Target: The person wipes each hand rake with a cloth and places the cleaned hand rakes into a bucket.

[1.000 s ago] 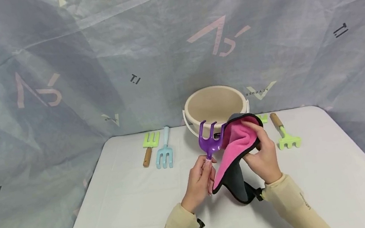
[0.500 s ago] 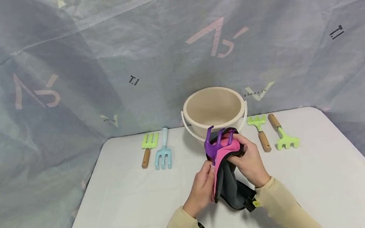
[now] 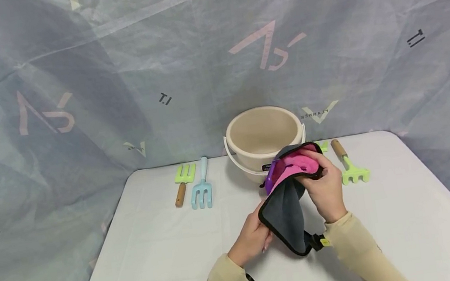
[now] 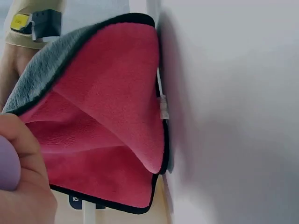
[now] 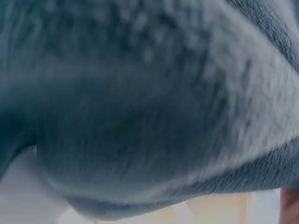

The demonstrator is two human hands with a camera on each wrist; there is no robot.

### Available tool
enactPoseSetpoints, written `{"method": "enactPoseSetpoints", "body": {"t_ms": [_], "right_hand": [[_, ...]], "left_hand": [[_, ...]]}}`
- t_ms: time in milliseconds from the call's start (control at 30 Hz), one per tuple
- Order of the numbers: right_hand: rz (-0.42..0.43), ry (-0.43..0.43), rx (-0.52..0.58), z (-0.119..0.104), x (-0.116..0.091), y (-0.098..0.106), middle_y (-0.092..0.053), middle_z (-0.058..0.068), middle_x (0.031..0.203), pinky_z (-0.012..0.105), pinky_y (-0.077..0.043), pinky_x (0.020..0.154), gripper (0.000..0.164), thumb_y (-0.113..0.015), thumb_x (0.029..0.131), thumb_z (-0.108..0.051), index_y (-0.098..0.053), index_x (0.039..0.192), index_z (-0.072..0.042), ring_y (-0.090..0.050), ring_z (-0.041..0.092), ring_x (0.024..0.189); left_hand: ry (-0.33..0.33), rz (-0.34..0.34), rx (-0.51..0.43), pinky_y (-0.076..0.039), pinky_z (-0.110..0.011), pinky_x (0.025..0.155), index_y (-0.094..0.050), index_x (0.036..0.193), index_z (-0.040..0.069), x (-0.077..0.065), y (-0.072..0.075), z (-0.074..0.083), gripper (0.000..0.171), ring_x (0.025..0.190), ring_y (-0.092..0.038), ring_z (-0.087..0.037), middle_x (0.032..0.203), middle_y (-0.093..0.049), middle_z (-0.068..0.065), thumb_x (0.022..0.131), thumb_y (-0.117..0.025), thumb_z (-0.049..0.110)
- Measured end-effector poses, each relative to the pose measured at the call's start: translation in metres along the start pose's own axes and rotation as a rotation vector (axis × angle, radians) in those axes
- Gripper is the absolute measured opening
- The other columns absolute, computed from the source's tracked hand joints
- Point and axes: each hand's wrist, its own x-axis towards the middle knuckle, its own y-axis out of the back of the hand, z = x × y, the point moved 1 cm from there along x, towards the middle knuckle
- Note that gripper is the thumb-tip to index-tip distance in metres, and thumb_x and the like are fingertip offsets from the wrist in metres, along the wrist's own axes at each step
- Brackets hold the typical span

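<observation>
Purple tines curve up between the two hands, where a small hand fork (image 3: 271,180) lies partly covered by a cloth (image 3: 284,213), pink on one face, dark grey on the other and edged in black. Raised forward with the wrist low, the left hand (image 3: 251,238) grips the fork by its lavender handle (image 4: 7,163), as the left wrist view shows. Higher and to its right, the right hand (image 3: 325,191) pinches the cloth's far end between thumb and fingers, the fingers on the pink side. Both forearms, in beige sleeves (image 3: 361,246), reach in from the near edge of the counter (image 3: 158,250).

Just beyond the hands stands a cream bucket (image 3: 249,158), its bare inner wall in view and its bail hanging in front. Further out to the left of the hands lie a green fork (image 3: 185,175) and a light blue fork (image 3: 202,189); to the right, a green rake (image 3: 354,172).

Cloth and right hand hide most of another green tool (image 3: 324,145). The left hand's fingertips are partly behind the cloth, and blurred grey cloth fills most of the right wrist view.
</observation>
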Motion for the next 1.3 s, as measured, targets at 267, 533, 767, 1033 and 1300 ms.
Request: {"method": "enactPoseSetpoints", "body": {"t_ms": [267, 533, 767, 1033, 1300], "right_hand": [[-0.025, 0.186, -0.068, -0.003, 0.002, 0.006, -0.064, 0.004, 0.124, 0.01, -0.051, 0.078, 0.07, -0.071, 0.071, 0.014, -0.06, 0.133, -0.017, -0.063, 0.012, 0.095], [-0.211, 0.374, -0.299, -0.002, 0.002, 0.005, -0.06, 0.015, 0.132, 0.02, -0.037, 0.1, 0.101, -0.084, 0.056, 0.002, -0.044, 0.147, -0.015, -0.052, 0.02, 0.112], [-0.4, 0.338, -0.235, -0.005, 0.007, 0.012, -0.071, 0.011, 0.116, 0.012, -0.041, 0.1, 0.069, -0.083, 0.06, 0.009, -0.066, 0.123, -0.014, -0.058, 0.014, 0.112], [-0.474, 0.253, -0.338, -0.007, 0.011, 0.02, -0.074, 0.007, 0.109, 0.008, -0.042, 0.092, 0.05, -0.082, 0.067, 0.005, -0.072, 0.111, -0.016, -0.059, 0.01, 0.109], [-0.452, 0.121, -0.315, -0.01, 0.013, 0.026, -0.076, 0.003, 0.102, 0.008, -0.045, 0.087, 0.046, -0.076, 0.068, 0.011, -0.076, 0.103, -0.019, -0.061, 0.004, 0.102]], "left_hand": [[0.071, 0.095, 0.136, -0.036, -0.018, 0.031, -0.053, 0.109, 0.009, 0.003, 0.003, -0.029, 0.017, 0.038, -0.04, -0.005, 0.057, -0.048, -0.011, 0.106, -0.037, 0.012], [-0.048, 0.026, 0.438, -0.037, -0.014, 0.057, -0.052, 0.105, 0.014, 0.004, 0.004, -0.025, 0.023, 0.063, -0.044, -0.003, 0.066, -0.045, 0.005, 0.108, -0.034, 0.029], [-0.091, -0.109, 0.657, -0.038, -0.013, 0.058, -0.049, 0.103, 0.015, 0.003, 0.009, -0.02, 0.022, 0.06, -0.046, -0.003, 0.064, -0.045, 0.007, 0.108, -0.031, 0.027], [-0.116, -0.108, 0.708, -0.037, -0.012, 0.057, -0.052, 0.104, 0.015, 0.005, 0.013, -0.019, 0.019, 0.059, -0.046, -0.002, 0.063, -0.048, 0.008, 0.107, -0.036, 0.026], [-0.127, -0.078, 0.735, -0.039, -0.012, 0.057, -0.055, 0.106, 0.016, 0.005, 0.012, -0.022, 0.017, 0.059, -0.047, -0.002, 0.063, -0.05, 0.008, 0.105, -0.041, 0.026]]}}
